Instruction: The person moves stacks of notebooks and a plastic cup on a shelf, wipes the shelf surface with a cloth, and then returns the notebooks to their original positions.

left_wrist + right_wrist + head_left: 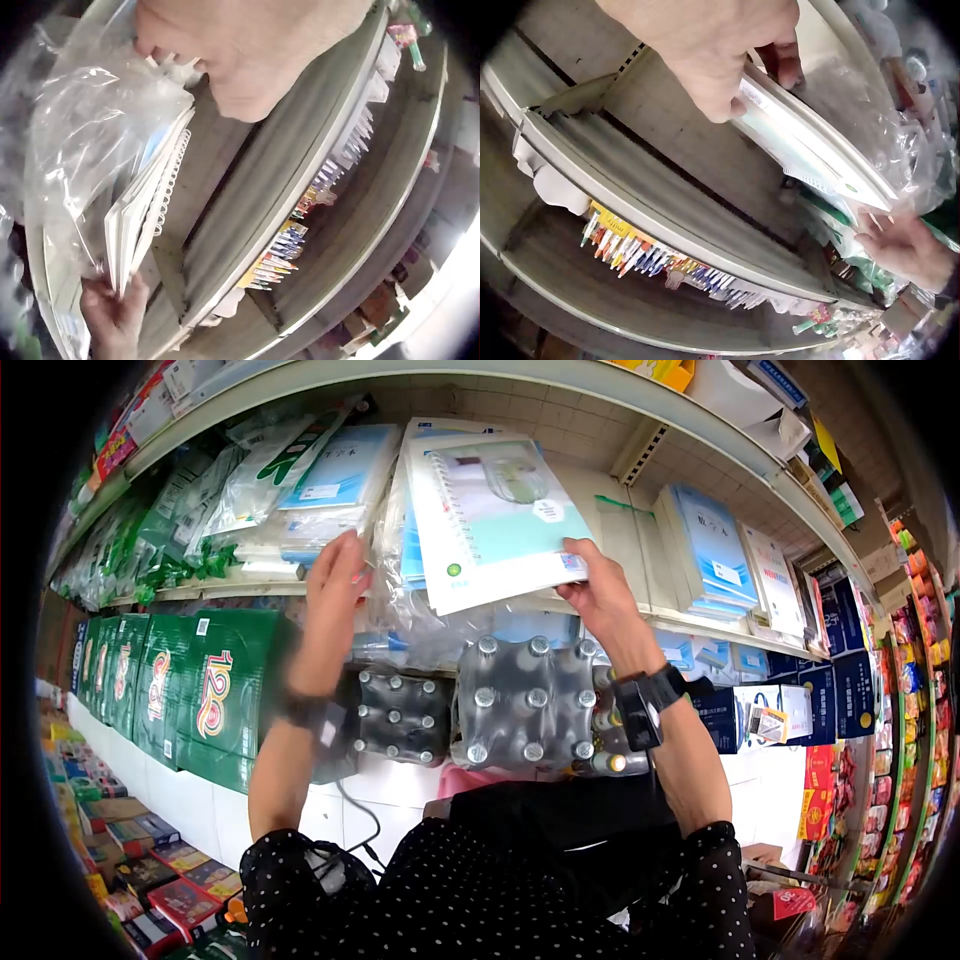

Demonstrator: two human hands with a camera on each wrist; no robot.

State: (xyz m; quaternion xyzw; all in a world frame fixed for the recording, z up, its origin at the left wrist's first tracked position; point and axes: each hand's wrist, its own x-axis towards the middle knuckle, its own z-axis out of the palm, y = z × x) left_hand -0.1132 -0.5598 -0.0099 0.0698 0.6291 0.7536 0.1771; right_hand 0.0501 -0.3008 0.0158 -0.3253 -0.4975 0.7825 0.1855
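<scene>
My right hand (pixel 607 595) pinches a small stack of spiral notebooks (pixel 505 525) by its lower right corner, thumb over the top cover and fingers beneath. The top cover is white and mint green with a picture of a jar. In the right wrist view the notebooks (pixel 810 139) are seen edge-on, tilted above the shelf. To their left is my left hand (pixel 338 580), its fingers loosely bent near the clear plastic wrapping (pixel 97 127). In the right wrist view the left hand (pixel 907 244) is close to the notebooks' far end.
More blue booklets (pixel 345 465) in plastic lie on the left of the shelf, others (pixel 710 555) on the right. Below are green cartons (pixel 225 680) and shrink-wrapped bottles (pixel 525 700). An upper shelf edge (pixel 480 375) arches over the hands. Pens (pixel 630 247) stand on another shelf.
</scene>
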